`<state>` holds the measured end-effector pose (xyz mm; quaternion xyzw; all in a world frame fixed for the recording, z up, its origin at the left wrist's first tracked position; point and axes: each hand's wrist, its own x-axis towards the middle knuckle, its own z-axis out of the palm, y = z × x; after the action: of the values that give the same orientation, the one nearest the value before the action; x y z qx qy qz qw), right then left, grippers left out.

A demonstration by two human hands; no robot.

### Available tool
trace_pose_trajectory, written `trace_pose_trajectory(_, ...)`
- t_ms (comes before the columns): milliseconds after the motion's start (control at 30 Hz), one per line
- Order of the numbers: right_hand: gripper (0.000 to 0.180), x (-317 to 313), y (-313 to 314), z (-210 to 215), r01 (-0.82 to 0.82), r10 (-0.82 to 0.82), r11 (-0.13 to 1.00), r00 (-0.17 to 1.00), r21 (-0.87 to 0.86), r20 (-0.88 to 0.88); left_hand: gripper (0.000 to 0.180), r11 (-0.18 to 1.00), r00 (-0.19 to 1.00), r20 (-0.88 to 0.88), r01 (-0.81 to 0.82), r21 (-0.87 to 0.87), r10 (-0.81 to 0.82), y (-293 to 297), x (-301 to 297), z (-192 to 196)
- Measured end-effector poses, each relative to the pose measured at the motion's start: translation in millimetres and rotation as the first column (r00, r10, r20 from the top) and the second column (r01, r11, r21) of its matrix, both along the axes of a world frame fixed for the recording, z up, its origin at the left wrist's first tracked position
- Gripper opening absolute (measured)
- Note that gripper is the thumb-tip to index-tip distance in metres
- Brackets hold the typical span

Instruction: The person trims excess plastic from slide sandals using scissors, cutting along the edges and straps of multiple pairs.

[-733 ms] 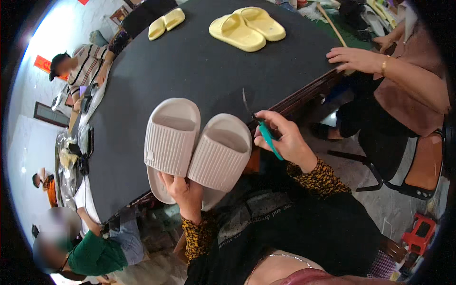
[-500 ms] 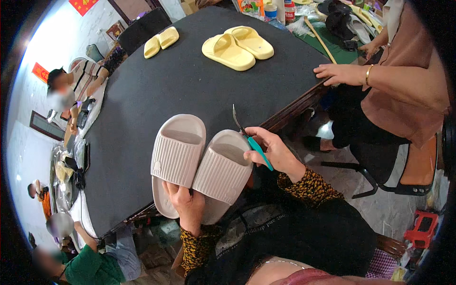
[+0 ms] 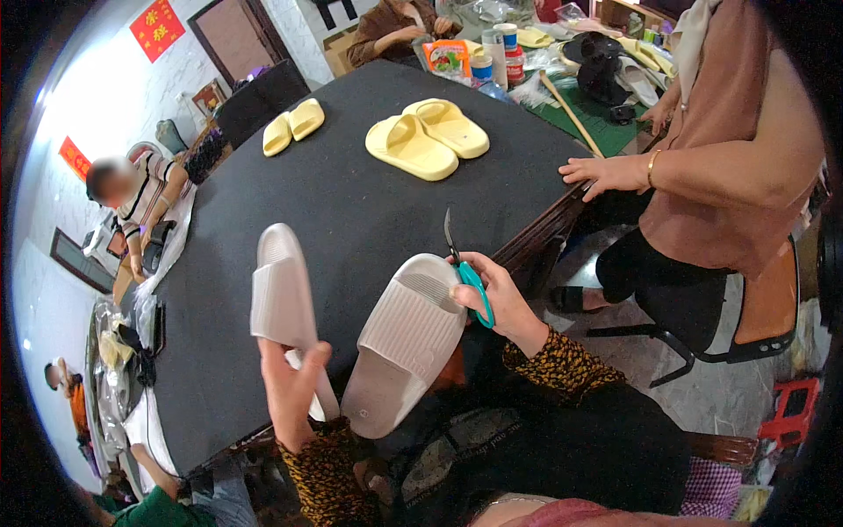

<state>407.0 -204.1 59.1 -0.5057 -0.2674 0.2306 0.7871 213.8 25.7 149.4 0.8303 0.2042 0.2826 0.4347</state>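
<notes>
My left hand [image 3: 291, 386] grips the heel of a pale beige slide sandal [image 3: 281, 299], held on edge over the black table [image 3: 351, 220]. My right hand [image 3: 492, 299] holds small teal-handled scissors [image 3: 465, 268], blade pointing up, and rests on the strap of the second beige sandal [image 3: 408, 338]. That sandal lies sole-down at the table's near edge, against my lap. The two sandals are now apart.
Two pairs of yellow sandals lie on the far half of the table: a large pair [image 3: 428, 136] and a small pair [image 3: 292, 126]. A person in a brown top [image 3: 729, 149] sits at right with a hand [image 3: 606, 174] on the table edge. Other people sit at left and behind.
The two beige sandals, held together side by side before, have separated. My left hand has turned one sandal on edge and lifted it to the left; the other stays under my right hand.
</notes>
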Motion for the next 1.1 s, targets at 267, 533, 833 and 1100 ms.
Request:
trace_pose_trajectory(267,0.057,12.6,-10.5,-1.7,0.189,-0.188,0.98,0.982,0.058,-0.025,0.034,0.99,1.0,0.03,0.0,0.141,-0.004,48.1,16.9,-17.3)
trace_pose_trajectory(533,0.054,16.0,-26.8,-5.8,0.267,-0.262,0.962,0.962,0.063,-0.081,0.049,0.884,0.923,-0.113,-0.308,0.352,0.367,62.9,-13.0,-48.5)
trace_pose_trajectory(833,0.056,18.8,-35.3,3.4,0.352,-0.339,0.927,0.934,0.128,-0.112,0.042,0.826,0.934,-0.027,-0.301,0.477,0.356,32.2,-34.2,-71.8)
trace_pose_trajectory(1100,0.042,9.6,-31.4,2.3,0.429,-0.381,0.885,0.89,0.179,-0.251,0.035,0.886,0.972,0.064,-0.232,0.402,0.226,-13.9,-38.2,-75.0)
